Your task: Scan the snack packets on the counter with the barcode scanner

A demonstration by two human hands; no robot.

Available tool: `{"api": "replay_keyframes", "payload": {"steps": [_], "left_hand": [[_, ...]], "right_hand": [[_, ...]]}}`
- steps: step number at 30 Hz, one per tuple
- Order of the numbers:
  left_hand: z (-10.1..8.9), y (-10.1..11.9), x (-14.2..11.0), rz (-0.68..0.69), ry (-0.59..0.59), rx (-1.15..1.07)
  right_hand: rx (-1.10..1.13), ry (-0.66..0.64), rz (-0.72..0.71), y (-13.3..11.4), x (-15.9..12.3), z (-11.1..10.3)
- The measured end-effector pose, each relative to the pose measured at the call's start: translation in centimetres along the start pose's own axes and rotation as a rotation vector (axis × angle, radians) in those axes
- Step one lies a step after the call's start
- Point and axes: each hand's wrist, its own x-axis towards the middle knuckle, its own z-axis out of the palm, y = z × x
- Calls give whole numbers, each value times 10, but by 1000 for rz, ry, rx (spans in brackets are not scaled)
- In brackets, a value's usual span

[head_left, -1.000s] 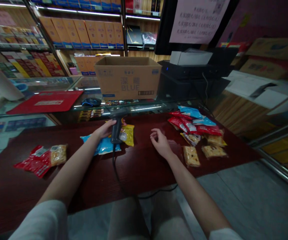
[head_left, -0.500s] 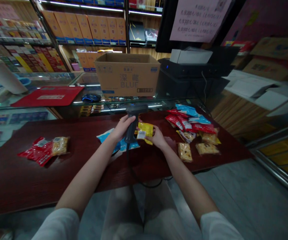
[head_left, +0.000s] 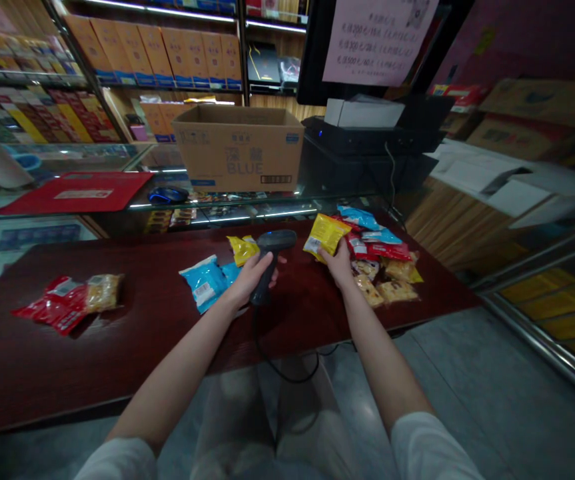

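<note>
My left hand (head_left: 251,279) is wrapped round the handle of a black barcode scanner (head_left: 276,240), its cable hanging over the table's front edge. In my right hand (head_left: 338,264) is a yellow snack packet (head_left: 325,235), held to the right of the scanner with a white label showing. Another yellow packet (head_left: 242,249) lies just behind my left hand, and a blue packet (head_left: 204,283) lies to its left. Beyond my right hand is a pile with red packets (head_left: 388,250), blue packets (head_left: 360,217) and clear-wrapped pastries (head_left: 398,291).
A red packet (head_left: 64,300) and a clear-wrapped pastry (head_left: 103,292) lie at the left of the dark wood table (head_left: 142,360). Behind stand an open cardboard box (head_left: 240,157), a mouse (head_left: 167,195), a red mat (head_left: 80,190) and a black machine (head_left: 367,153) on the glass counter.
A yellow packet beside the scanner now lies on the table behind my left hand. My right hand has moved right to the pile and holds a yellow packet there.
</note>
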Motion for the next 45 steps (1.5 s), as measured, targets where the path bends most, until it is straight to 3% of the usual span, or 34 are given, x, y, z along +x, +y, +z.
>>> {"api": "replay_keyframes", "payload": {"steps": [4,8,12,18,21,24,27,31,33,36,38,41,43,45], "left_hand": [[4,3,-6,-16,-66,1],[9,4,-8,-11,-78,-8],[13,4,-11,-39,-72,-19],[4,1,-11,-26,-87,29],[-5,-2,-7,-30,-33,30],[-11,-4,-4,-78,31,14],[-13,-1,-3,-93,60,12],[-10,5,-6,-79,58,33],[-9,6,-7,-78,51,39],[-7,9,-9,-69,49,27],[-6,12,-11,-60,42,16],[-8,20,-15,-23,27,23],[-14,27,-17,31,45,18],[-23,33,-17,103,105,-26]], "right_hand": [[63,5,70,-11,-4,9],[50,-66,45,-18,-9,9],[37,-53,32,-17,-11,9],[-23,-14,-12,-20,-11,3],[-203,131,-90,-33,-7,-19],[-364,269,-138,-46,5,-54],[-510,360,-78,-53,26,-90],[-851,265,117,-55,52,-118],[-953,255,83,-58,57,-121],[-962,371,-99,-70,48,-109],[-864,356,-218,-77,34,-87],[-505,-5,-266,-77,8,-33],[-301,-245,-124,-70,-11,11],[-249,-367,51,-60,-26,54]]}}
